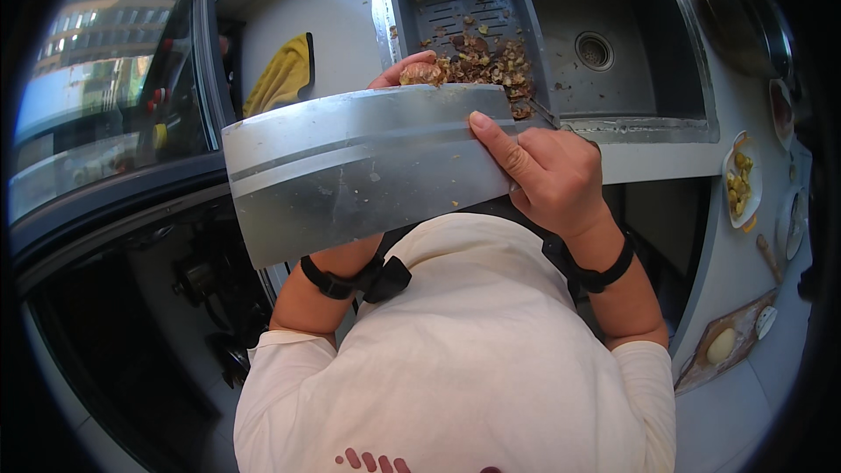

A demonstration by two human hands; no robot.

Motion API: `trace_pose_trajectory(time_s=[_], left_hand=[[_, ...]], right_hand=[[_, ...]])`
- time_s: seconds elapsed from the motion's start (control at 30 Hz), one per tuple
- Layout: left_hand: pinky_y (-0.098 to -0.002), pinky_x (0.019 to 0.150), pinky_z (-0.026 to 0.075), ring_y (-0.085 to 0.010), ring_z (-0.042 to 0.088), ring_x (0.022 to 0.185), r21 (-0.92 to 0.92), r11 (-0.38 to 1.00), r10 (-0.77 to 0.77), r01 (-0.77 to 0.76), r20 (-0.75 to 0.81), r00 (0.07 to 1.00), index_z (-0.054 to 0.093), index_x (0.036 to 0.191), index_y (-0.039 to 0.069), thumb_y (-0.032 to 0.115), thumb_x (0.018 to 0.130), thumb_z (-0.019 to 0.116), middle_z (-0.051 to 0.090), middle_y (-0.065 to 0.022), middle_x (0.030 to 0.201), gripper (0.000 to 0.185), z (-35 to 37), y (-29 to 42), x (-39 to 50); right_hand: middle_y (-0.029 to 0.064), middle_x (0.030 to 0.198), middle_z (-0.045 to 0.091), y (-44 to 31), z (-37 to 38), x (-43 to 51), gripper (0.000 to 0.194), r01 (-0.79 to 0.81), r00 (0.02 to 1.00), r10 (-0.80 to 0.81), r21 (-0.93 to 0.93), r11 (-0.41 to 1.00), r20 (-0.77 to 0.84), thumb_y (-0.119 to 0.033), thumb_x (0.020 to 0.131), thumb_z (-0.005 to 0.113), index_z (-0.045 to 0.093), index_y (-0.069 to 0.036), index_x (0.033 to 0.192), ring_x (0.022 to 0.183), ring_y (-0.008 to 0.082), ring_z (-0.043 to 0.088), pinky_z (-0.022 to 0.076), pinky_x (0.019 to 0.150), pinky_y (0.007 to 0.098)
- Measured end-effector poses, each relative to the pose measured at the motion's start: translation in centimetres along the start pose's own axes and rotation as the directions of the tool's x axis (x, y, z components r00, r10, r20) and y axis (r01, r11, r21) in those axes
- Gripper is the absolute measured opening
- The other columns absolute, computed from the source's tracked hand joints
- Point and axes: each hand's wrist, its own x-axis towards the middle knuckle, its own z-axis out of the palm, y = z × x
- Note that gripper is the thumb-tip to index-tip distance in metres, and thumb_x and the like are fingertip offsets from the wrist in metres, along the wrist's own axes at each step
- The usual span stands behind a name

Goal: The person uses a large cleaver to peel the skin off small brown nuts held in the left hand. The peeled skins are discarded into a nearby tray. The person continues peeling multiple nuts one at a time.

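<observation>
A wide metal cleaver-like sheet or tray wall, grey and spotted with crumbs, spans the view in front of me; its exact kind I cannot tell. My right hand point(552, 171) grips the right end of this grey panel point(368, 171), thumb on its face. Behind the panel's upper edge, the fingers of my left hand point(401, 70) rest against a clump of brownish food scraps point(422, 73); its palm is hidden. More scraps point(493, 62) lie beyond the edge, over the slotted tray point(453, 10) in the left sink basin.
The right sink basin point(611, 33) has a drain. A yellow cloth point(282, 75) lies on the left counter. At right are a large metal pot point(736, 13), a dish of yellowish food pieces point(739, 187), a wooden-handled tool point(767, 256) and a board point(700, 361) with dough point(721, 345).
</observation>
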Motion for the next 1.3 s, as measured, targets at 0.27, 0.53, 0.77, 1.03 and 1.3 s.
trace_pose_trajectory(time_s=[0.27,0.53,0.77,1.03,1.3], left_hand=[[-0.0454,0.101,0.057,-0.0331,0.063,0.121,-0.212,0.976,-0.039,0.046,0.038,0.999,0.046,0.145,-0.002,0.051,0.093,0.066,0.059,-0.0224,0.133,0.077,0.3,-1.1,0.4],[-0.0481,0.109,0.050,-0.0306,0.054,0.131,-0.143,0.988,0.071,-0.065,0.036,0.997,0.041,0.148,0.002,0.051,0.088,0.074,0.054,-0.0168,0.138,0.085,1.5,0.2,0.1],[-0.0502,0.116,0.043,-0.0289,0.045,0.140,-0.107,0.945,0.325,-0.308,0.231,0.917,0.036,0.151,0.007,0.051,0.083,0.080,0.049,-0.0122,0.144,0.092,2.7,0.9,-0.7],[-0.0492,0.113,0.047,-0.0320,0.047,0.138,-0.252,0.943,0.230,-0.219,0.018,0.973,0.040,0.148,0.005,0.051,0.091,0.071,0.051,-0.0114,0.143,0.080,3.5,0.7,-0.8],[-0.0500,0.114,0.045,-0.0317,0.049,0.135,-0.061,0.981,0.186,-0.184,0.027,0.982,0.038,0.150,0.006,0.051,0.086,0.076,0.050,-0.0136,0.143,0.087,2.2,0.5,-1.8]], right_hand=[[-0.0002,0.060,0.038,-0.8,0.0,0.3,0.063,0.028,1.000,-0.028,-0.020,0.999,0.008,-0.013,0.078,0.071,0.065,-0.022,0.140,0.049,0.0139,0.046,0.0408,0.044,0.0304],[0.0001,0.061,0.042,0.0,-0.7,0.1,0.064,0.004,1.000,-0.002,-0.063,0.998,0.027,-0.012,0.077,0.071,0.064,-0.021,0.140,0.049,0.0140,0.046,0.0412,0.045,0.0298],[0.0002,0.061,0.041,-0.4,-0.3,0.4,0.069,0.005,1.000,-0.004,-0.070,0.998,0.011,-0.012,0.072,0.073,0.064,-0.021,0.140,0.049,0.0142,0.046,0.0413,0.045,0.0300],[0.0001,0.061,0.039,-0.4,-0.2,0.3,0.069,-0.007,1.000,0.008,-0.083,0.997,0.017,-0.012,0.073,0.072,0.064,-0.020,0.141,0.049,0.0138,0.046,0.0418,0.045,0.0301],[0.0003,0.062,0.039,-0.7,-0.1,0.4,0.069,0.003,1.000,-0.002,-0.083,0.997,0.012,-0.012,0.075,0.071,0.062,-0.021,0.142,0.049,0.0131,0.046,0.0415,0.044,0.0295]])
